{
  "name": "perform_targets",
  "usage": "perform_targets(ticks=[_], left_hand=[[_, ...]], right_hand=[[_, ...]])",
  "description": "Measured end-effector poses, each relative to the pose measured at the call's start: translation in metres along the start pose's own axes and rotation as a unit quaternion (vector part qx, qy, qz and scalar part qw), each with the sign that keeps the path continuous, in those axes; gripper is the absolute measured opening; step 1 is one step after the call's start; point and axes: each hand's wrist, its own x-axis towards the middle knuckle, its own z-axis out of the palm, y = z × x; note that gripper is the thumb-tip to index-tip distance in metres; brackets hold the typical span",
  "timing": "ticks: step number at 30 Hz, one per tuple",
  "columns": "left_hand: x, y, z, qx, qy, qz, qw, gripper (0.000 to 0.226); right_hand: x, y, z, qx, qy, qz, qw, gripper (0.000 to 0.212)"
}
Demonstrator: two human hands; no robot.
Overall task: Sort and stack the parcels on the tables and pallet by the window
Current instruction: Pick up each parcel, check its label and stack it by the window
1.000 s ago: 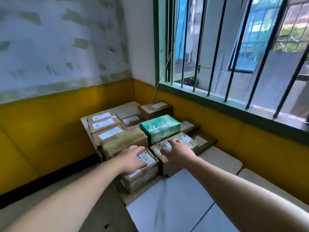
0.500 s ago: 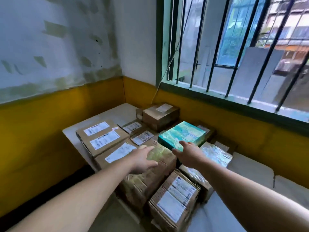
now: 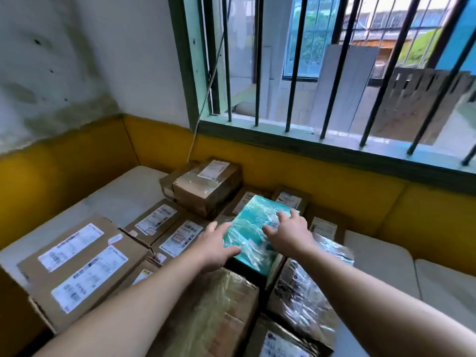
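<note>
- Both hands, fingers spread, lie on the teal film-wrapped parcel (image 3: 253, 234) at frame centre: left hand (image 3: 215, 247), right hand (image 3: 289, 231).
- Step in hand, seemingly: taking it up.
- Next: curl fingers round its edges, lift clear of the cardboard parcels (image 3: 206, 189).

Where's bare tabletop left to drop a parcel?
Two patches: the back-left tabletop between the yellow wall, the corner box and the two-label box; and the right-hand tabletops under the window. Around the teal parcel parcels sit packed tight.
</note>
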Motion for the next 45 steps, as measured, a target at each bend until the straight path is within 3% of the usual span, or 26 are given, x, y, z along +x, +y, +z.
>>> perform_targets(ticks=[4,10,19,26,31,40,45], left_hand=[[0.035,0.002,0.001,-0.021,-0.038,0.012,0.999,0.077],[0.060,-0.001,0.001,-0.142,-0.081,0.029,0.986,0.083],[0.041,-0.002,-0.050,-0.270,-0.017,0.192,0.943,0.082],[-0.006,-0.029,-0.089,-0.241,0.011,0.304,0.922,0.082],[-0.042,-0.027,-0.090,-0.204,-0.007,0.366,0.908,0.085],[-0.137,0.047,-0.041,-0.194,-0.074,0.463,0.862,0.083],[-0.222,0.105,0.011,-0.190,-0.151,0.517,0.821,0.081]], right_hand=[[0.023,0.005,0.007,0.083,-0.009,0.080,0.993,0.078],[0.032,-0.005,0.023,0.212,0.016,0.150,0.965,0.082],[-0.005,-0.054,-0.013,0.332,0.222,0.049,0.915,0.072],[-0.062,-0.100,-0.023,0.329,0.306,-0.001,0.894,0.070],[-0.117,-0.100,-0.021,0.308,0.353,0.045,0.882,0.072],[-0.257,-0.034,-0.047,0.253,0.435,0.143,0.853,0.078],[-0.371,0.023,-0.059,0.240,0.487,0.219,0.811,0.077]])
